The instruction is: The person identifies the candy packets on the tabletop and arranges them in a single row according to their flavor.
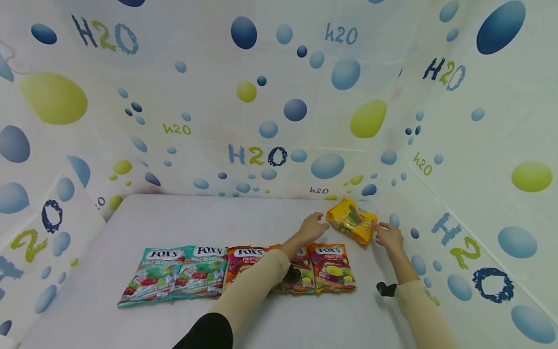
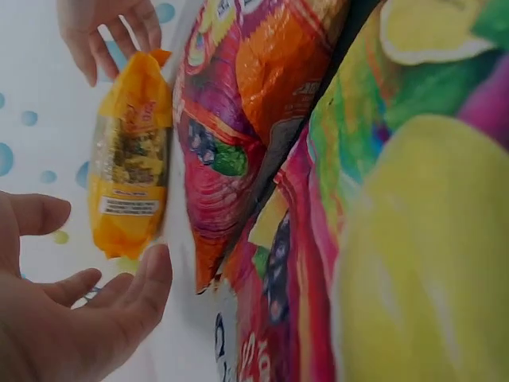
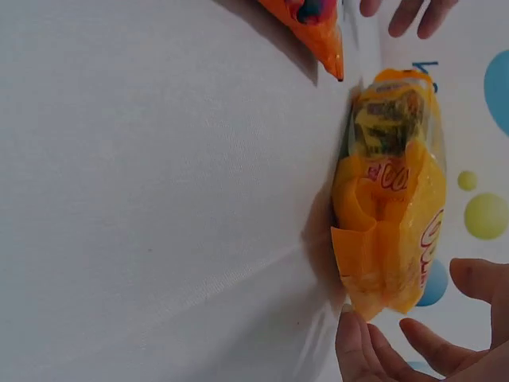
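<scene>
A yellow candy bag lies at the back right of the white table, with a clear window showing wrapped pieces in the right wrist view. My left hand is just off the bag's left end, its fingers spread and loosely bent, holding nothing. At the bag's other end is my right hand. In the right wrist view its fingertips lie close by the bag's corner, thumb apart; whether they touch it I cannot tell. Beneath my left forearm runs a row of red Fox's fruit candy bags.
Two teal Fox's mint candy bags continue the row on the left, side by side with the red ones. The white table meets a backdrop printed with bubbles and H2O lettering, which rises behind and at both sides.
</scene>
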A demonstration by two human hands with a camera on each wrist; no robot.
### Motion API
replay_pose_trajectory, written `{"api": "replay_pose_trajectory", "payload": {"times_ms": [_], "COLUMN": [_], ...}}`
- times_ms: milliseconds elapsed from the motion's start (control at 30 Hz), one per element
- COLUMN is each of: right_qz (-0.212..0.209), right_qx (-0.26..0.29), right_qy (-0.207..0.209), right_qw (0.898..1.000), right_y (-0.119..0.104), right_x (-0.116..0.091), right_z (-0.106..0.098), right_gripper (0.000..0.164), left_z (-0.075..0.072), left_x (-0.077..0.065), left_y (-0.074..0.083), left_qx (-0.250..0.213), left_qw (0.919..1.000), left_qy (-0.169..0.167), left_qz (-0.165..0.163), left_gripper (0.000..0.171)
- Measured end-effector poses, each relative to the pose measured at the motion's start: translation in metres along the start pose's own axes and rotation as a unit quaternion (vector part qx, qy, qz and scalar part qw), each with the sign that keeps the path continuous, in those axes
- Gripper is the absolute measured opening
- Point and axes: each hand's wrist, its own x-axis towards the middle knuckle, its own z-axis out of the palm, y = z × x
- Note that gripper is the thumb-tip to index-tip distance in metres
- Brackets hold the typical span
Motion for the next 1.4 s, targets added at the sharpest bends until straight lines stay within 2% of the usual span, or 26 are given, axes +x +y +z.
{"api": "replay_pose_trajectory", "payload": {"times_ms": [200, 433, 633, 767, 933, 1033, 1267, 1400], "right_qz": [0.034, 0.042, 0.051, 0.058, 0.064, 0.074, 0.087, 0.085], "right_qx": [0.017, 0.086, 0.122, 0.129, 0.134, 0.141, 0.157, 0.166], "right_qy": [-0.014, -0.046, -0.047, -0.057, -0.071, -0.072, -0.064, -0.056], "right_qw": [0.999, 0.994, 0.99, 0.988, 0.986, 0.985, 0.982, 0.981], "right_y": [0.0, 0.003, 0.004, 0.004, 0.006, 0.008, 0.008, 0.009], "right_x": [0.018, 0.031, 0.032, 0.031, 0.033, 0.035, 0.035, 0.034], "right_z": [0.004, 0.012, 0.015, 0.015, 0.013, 0.011, 0.01, 0.009], "right_gripper": [0.075, 0.075, 0.074, 0.076, 0.079, 0.078, 0.073, 0.072], "left_z": [0.009, 0.015, 0.018, 0.02, 0.024, 0.025, 0.02, 0.017], "left_x": [0.01, 0.014, 0.015, 0.017, 0.026, 0.026, 0.025, 0.026], "left_y": [-0.002, -0.004, -0.004, -0.005, -0.01, -0.009, -0.007, -0.01], "left_qx": [-0.025, -0.02, -0.056, -0.075, -0.118, -0.148, -0.207, -0.183], "left_qw": [0.9996, 0.9994, 0.9983, 0.9967, 0.9916, 0.9872, 0.9748, 0.9801], "left_qy": [-0.016, -0.028, -0.018, -0.025, -0.034, -0.033, -0.044, -0.054], "left_qz": [-0.006, 0.001, -0.009, -0.02, -0.04, -0.048, -0.069, -0.055], "left_gripper": [0.066, 0.07, 0.072, 0.074, 0.082, 0.085, 0.078, 0.059]}}
